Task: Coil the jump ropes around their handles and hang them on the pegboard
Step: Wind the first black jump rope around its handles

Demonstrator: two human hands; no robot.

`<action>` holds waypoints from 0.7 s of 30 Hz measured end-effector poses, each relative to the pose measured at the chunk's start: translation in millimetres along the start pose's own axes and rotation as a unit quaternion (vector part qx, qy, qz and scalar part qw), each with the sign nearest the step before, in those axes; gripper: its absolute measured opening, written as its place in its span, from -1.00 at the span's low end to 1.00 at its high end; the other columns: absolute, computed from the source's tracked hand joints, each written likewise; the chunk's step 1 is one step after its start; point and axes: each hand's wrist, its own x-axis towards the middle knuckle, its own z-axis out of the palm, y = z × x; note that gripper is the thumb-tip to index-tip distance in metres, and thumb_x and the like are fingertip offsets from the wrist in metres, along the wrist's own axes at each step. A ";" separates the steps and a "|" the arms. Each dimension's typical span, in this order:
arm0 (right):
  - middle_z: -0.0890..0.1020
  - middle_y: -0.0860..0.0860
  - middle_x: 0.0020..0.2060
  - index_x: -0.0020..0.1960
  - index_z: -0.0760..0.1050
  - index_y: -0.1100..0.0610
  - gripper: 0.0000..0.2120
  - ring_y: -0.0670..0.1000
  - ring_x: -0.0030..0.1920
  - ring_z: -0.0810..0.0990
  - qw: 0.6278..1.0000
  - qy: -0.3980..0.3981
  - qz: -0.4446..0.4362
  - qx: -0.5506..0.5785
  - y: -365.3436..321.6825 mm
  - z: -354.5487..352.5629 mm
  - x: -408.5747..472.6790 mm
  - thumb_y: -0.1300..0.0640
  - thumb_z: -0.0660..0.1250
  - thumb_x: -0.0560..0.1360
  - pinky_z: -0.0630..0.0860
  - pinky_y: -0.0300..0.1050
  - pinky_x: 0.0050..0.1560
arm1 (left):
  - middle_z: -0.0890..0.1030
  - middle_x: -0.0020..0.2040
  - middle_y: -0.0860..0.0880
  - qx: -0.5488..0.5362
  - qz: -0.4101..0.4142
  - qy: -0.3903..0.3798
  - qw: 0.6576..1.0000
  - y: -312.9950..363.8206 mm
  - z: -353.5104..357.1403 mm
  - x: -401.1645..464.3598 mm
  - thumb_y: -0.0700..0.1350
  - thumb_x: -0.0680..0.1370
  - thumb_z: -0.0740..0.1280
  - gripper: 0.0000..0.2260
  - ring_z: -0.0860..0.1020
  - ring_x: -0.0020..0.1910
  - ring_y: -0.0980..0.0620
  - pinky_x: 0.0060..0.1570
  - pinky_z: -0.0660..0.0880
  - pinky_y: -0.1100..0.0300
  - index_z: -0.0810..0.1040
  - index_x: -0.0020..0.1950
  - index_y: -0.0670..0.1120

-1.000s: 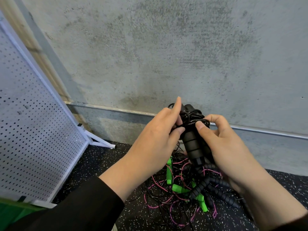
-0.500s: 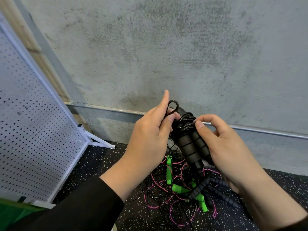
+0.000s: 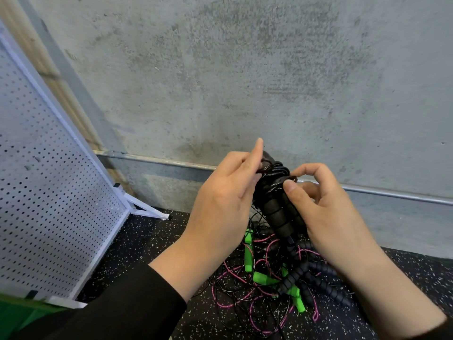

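I hold a black jump rope [image 3: 275, 207] upright in front of me, its two ribbed handles side by side with cord wound round their upper end. My left hand [image 3: 224, 202] pinches the cord at the top of the coil, index finger pointing up. My right hand [image 3: 318, 207] grips the handles from the right, thumb pressed on the wound cord. The white pegboard [image 3: 46, 192] leans at the left, with no rope on the part I see.
Below my hands a tangled pile of ropes [image 3: 264, 285] lies on the dark speckled floor: green handles, black ribbed handles, pink and black cords. A concrete wall [image 3: 245, 82] with a metal pipe [image 3: 392, 196] rises behind. The pegboard's foot [image 3: 147, 209] stands on the floor.
My left hand has kept working the cord's end at the top of the coil; the loose loop seen half a second ago is now drawn in. The handles stay in my right hand.
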 end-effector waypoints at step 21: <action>0.42 -0.10 -0.44 0.00 0.37 -0.12 -0.89 -0.12 -0.45 0.29 0.985 -0.069 -0.057 -0.146 21.1 -2.6 2.6 0.07 0.26 0.65 0.28 -0.15 -0.41 | 0.42 0.05 0.00 0.206 0.007 -0.171 0.964 -5.3 -0.2 -0.7 -0.45 0.44 0.40 -0.30 0.43 -0.03 -0.05 -0.16 0.54 -0.03 0.36 0.55 -0.14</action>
